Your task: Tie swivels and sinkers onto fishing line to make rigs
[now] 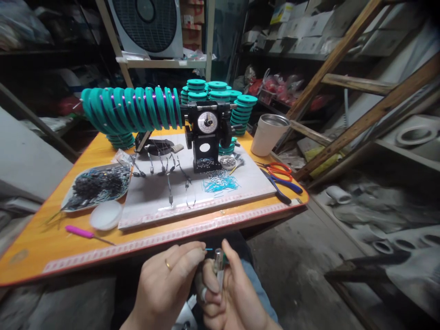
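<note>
My left hand (168,279) is closed in a pinch below the table's front edge, with a thin blue tube (208,249) sticking out from its fingertips. Close beside it on the right, my right hand (233,288) wraps its fingers round a small metal-tipped lighter (219,263), its thumb raised. The blue tube's free end points toward the lighter's metal top, a short gap apart. No flame shows. On the white board (206,208) above the hands lie similar blue tube pieces (222,183) and dark wired parts (170,200).
A black winding machine (207,137) bears a row of green spools (130,107). Round it are a tray of dark parts (99,183), a white lid (106,214), a magenta-handled tool (79,231), a cup (270,135), orange scissors (280,170) and blue pliers (288,184).
</note>
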### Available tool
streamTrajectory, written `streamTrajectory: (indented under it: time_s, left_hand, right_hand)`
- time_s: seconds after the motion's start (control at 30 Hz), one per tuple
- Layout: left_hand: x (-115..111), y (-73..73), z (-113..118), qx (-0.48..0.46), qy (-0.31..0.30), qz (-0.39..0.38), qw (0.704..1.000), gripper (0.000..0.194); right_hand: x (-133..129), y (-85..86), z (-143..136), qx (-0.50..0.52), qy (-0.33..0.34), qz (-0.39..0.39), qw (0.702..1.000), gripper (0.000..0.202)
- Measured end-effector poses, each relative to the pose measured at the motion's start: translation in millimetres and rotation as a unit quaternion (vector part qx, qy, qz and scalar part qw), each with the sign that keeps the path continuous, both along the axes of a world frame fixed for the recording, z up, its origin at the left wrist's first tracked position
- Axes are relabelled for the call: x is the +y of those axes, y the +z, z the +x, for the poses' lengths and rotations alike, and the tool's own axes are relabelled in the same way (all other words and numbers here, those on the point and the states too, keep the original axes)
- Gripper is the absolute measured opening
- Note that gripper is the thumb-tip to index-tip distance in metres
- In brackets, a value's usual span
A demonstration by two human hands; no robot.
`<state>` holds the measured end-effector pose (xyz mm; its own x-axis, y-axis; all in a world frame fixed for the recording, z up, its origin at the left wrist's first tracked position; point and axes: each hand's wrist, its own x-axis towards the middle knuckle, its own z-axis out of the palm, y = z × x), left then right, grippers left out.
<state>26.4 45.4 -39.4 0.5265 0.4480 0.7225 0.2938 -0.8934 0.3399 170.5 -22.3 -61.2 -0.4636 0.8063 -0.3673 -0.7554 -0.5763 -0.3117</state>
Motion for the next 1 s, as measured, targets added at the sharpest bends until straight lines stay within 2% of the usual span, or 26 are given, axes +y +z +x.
streamTrajectory:
  time_s: [0.1,0.13,0.17,0.2,0.23,0.27,0.3,0.33,0.4,0.5,0.57,0.63,0.67,0.73,0.77,0.8,0.87,0.93,1.0]
  left_hand:
    - [-0.5,-1.1,0.8,-0.032,0.004,-0.015,0.999,0.026]
    - [-1.2,-2.3,0.8,-0.043,0.006,-0.029,0.999,0.028]
    - [-2.3,-3.9,0.9,-0.056,0.01,-0.049,0.997,0.029]
    - [-3.6,-5.6,1.0,-0.072,0.018,-0.073,0.995,0.029]
    - [-5.3,-7.2,1.3,-0.091,0.03,-0.101,0.99,0.029]
    - [-7.1,-8.4,2.0,-0.114,0.047,-0.133,0.983,0.027]
    - [-8.8,-8.9,3.0,-0.139,0.067,-0.165,0.974,0.025]
    - [-10.3,-8.8,4.5,-0.165,0.086,-0.195,0.963,0.024]
    - [-12.4,-6.2,8.1,-0.212,0.109,-0.244,0.94,0.021]
    - [-12.5,-0.1,12.1,-0.259,0.109,-0.302,0.911,0.019]
    - [-11.2,2.3,12.3,-0.284,0.103,-0.345,0.888,0.017]
    - [-9.9,2.4,11.1,-0.315,0.108,-0.383,0.862,0.014]
    - [-9.6,2.0,10.5,-0.325,0.109,-0.397,0.851,0.013]
    - [-9.8,1.6,10.2,-0.331,0.103,-0.418,0.84,0.012]
    - [-10.4,2.2,11.0,-0.332,0.1,-0.426,0.835,0.012]
    - [-11.3,3.5,12.5,-0.337,0.099,-0.436,0.829,0.013]
    - [-13.9,7.9,17.4,-0.372,0.116,-0.457,0.8,0.016]
    - [-16.5,13.3,23.1,-0.409,0.144,-0.481,0.762,0.023]
    - [-18.2,16.8,27.3,-0.429,0.161,-0.495,0.738,0.029]
  right_hand:
    - [-3.3,13.8,12.5,-0.082,-0.068,0.041,0.993,0.071]
    - [-3.2,19.0,20.2,-0.156,-0.113,0.07,0.979,0.07]
    - [-2.0,23.8,29.8,-0.273,-0.161,0.108,0.942,0.065]
    - [0.8,28.2,41.3,-0.411,-0.209,0.151,0.874,0.06]
    - [5.3,32.0,54.5,-0.554,-0.242,0.194,0.773,0.053]
    - [11.7,35.1,68.9,-0.697,-0.258,0.221,0.631,0.047]
    - [20.0,37.7,83.8,-0.76,-0.276,0.224,0.544,0.043]
    - [29.9,39.7,98.5,-0.789,-0.283,0.225,0.497,0.041]
    - [52.9,41.8,123.8,-0.825,-0.277,0.233,0.434,0.032]
    - [84.5,40.6,141.1,-0.846,-0.273,0.266,0.372,0.023]
    - [93.7,38.6,134.8,-0.843,-0.29,0.291,0.346,0.024]
    - [88.9,37.5,115.5,-0.83,-0.311,0.322,0.333,0.026]
    - [81.8,37.5,102.3,-0.817,-0.316,0.343,0.338,0.025]
    - [63.0,38.7,72.8,-0.783,-0.297,0.397,0.375,0.021]
    - [53.5,39.5,58.3,-0.729,-0.277,0.43,0.454,0.026]
    - [45.2,40.3,45.1,-0.68,-0.262,0.454,0.513,0.033]
    - [34.7,40.5,24.6,-0.605,-0.241,0.46,0.603,0.044]
    - [32.1,38.8,12.8,-0.566,-0.242,0.437,0.656,0.048]
    - [34.5,36.2,8.1,-0.548,-0.255,0.414,0.681,0.048]
